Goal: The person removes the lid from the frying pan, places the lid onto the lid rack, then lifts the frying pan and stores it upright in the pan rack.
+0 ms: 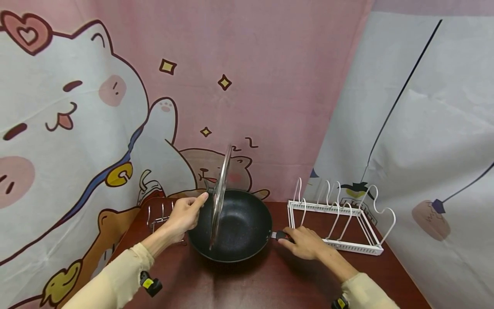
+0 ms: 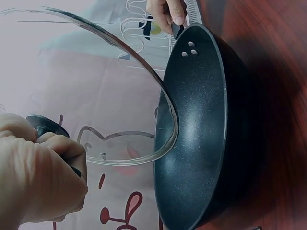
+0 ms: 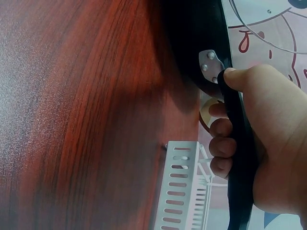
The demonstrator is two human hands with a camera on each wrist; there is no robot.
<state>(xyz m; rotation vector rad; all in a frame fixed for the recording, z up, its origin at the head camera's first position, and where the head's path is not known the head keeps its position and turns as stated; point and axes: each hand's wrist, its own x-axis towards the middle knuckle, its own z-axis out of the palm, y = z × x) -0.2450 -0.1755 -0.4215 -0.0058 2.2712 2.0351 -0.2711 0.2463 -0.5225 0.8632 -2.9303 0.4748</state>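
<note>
A black frying pan (image 1: 243, 227) with a deep bowl stands at the middle of the table in the head view. My right hand (image 1: 305, 242) grips its black handle (image 3: 238, 158), fingers wrapped round it and thumb along the top. My left hand (image 1: 187, 216) holds a glass lid (image 1: 220, 195) by its dark knob (image 2: 48, 125). The lid is tilted nearly upright, edge-on in the head view, over the left part of the pan. In the left wrist view the lid's metal rim overlaps the inside of the pan (image 2: 196, 120); whether they touch I cannot tell.
A white rack (image 1: 355, 246) with several curved dividers stands on the right of the table. Partly behind my left hand is a small metal wire rack (image 1: 158, 221). The reddish-brown table (image 1: 247, 287) meets a printed curtain (image 1: 270, 107) at the back.
</note>
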